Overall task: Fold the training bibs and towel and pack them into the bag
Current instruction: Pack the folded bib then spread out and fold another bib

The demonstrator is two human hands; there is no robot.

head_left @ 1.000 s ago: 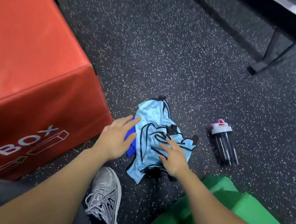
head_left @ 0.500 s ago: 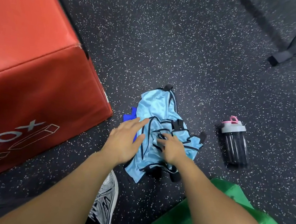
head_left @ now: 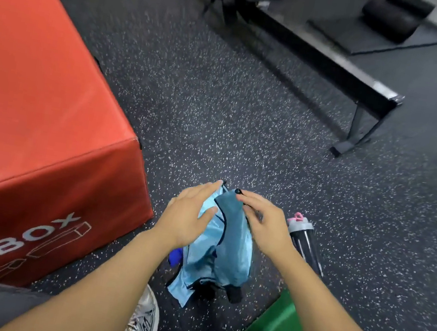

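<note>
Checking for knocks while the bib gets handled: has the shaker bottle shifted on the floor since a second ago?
Cannot tell: the head camera itself moved. The bottle lies as before, right of the light blue bib, pink-lidded end away from the person.

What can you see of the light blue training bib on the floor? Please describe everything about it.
The light blue training bib is a thin, shiny fabric piece with dark trim along its edges. It lies crumpled on the speckled floor, partly folded, so one half looks darker. The left hand rests flat on its left side, and the right hand pinches its upper edge with its fingers. A bright blue cloth peeks out beside it, under the left wrist. A dark shaker bottle lies to its right.
</note>
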